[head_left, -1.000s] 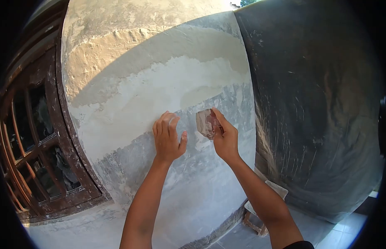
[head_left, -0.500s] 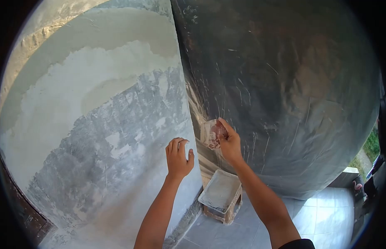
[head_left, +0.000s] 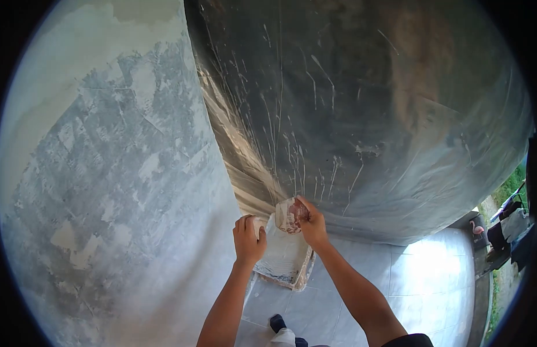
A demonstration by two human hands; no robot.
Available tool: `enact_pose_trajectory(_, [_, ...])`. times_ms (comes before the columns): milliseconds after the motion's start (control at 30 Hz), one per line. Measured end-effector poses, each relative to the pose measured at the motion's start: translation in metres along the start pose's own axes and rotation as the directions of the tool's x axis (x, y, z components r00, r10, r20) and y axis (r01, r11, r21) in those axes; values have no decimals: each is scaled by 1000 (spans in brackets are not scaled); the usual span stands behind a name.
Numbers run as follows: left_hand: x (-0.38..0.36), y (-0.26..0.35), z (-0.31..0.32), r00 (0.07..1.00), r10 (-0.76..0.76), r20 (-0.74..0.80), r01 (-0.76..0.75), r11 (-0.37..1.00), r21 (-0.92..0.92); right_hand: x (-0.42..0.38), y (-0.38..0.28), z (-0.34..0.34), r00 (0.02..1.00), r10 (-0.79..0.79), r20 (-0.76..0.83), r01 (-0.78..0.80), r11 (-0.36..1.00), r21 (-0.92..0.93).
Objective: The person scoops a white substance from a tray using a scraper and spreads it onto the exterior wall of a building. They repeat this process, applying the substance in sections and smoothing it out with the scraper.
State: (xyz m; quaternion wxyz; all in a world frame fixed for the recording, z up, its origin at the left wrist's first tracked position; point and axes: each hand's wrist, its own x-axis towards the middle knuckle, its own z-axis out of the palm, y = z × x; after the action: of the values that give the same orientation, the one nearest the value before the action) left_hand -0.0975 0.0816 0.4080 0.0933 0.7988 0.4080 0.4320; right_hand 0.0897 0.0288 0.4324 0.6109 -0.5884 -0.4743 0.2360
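My right hand grips a flat, squarish scraper, reddish-brown and smeared with pale plaster. It is above the far end of a plaster-coated tray. Near the tray's left side, my left hand has its fingers curled, with something whitish between fingers and thumb that I cannot make out. To the left rises a wall with patchy grey and white plaster. The tray rests on a low support, mostly hidden beneath it.
Dark plastic sheeting, streaked with white drips, hangs to the right of the wall. Grey floor tiles lie below. A foot in dark footwear shows at the bottom. Dark objects and a pink flamingo figure are at right.
The view has tilted down and shifted right. My right hand has brought the scraper down from before the sheeting to over the tray; my left hand is now beside the tray.
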Motion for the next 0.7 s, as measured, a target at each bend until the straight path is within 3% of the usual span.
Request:
enact_pose_trajectory(267, [-49, -75, 85, 961, -202, 189, 214, 976, -46, -10, 121, 29, 977, 213, -12, -213, 977, -13])
enact_pose_trajectory(333, [-63, -86, 101, 972, -155, 176, 172, 981, -86, -14, 139, 33, 964, 267, -11, -267, 962, -56])
enact_pose_trajectory(400, [-77, -92, 112, 957, -205, 206, 225, 971, -80, -22, 161, 39, 954, 299, -1, -299, 952, -65])
enact_pose_trajectory(467, [-96, -103, 124, 924, -279, 262, 318, 941, -119, -29, 183, 47, 941, 338, 15, -336, 939, -67])
enact_pose_trajectory(700, [-159, -136, 168, 784, -512, 352, 546, 838, 3, -43, 249, 74, 894, 435, 102, -421, 897, -137])
